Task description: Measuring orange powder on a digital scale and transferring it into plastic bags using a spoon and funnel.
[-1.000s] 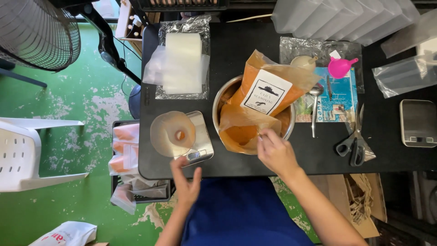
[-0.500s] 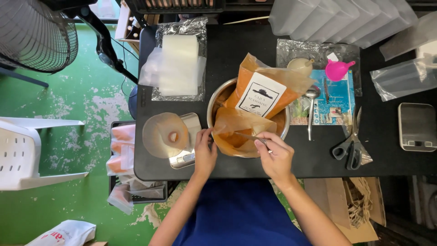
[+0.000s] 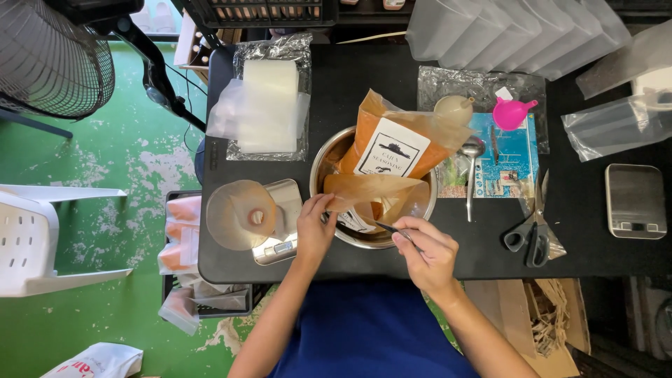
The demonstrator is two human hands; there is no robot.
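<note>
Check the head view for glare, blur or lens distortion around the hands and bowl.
Head view: sharp and evenly lit; glare on the metal bowl rim and clear plastic bags; left hand and right hand unblurred; wide-angle bending at the edges.

Both hands reach forward; left point(image 3: 315, 227) pinching, right point(image 3: 427, 255) gripping.

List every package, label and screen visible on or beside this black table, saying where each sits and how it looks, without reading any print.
Orange pouch: leaning in the metal bowl, table centre.
White label: on the pouch front, rectangular, dark print.
Clear bags: table's far left, stacked, whitish.
Blue card: right of the bowl, flat, in clear wrap.
Small scale: far right, grey, narrow screen strip.
White bag: on the green floor, red print.
</note>
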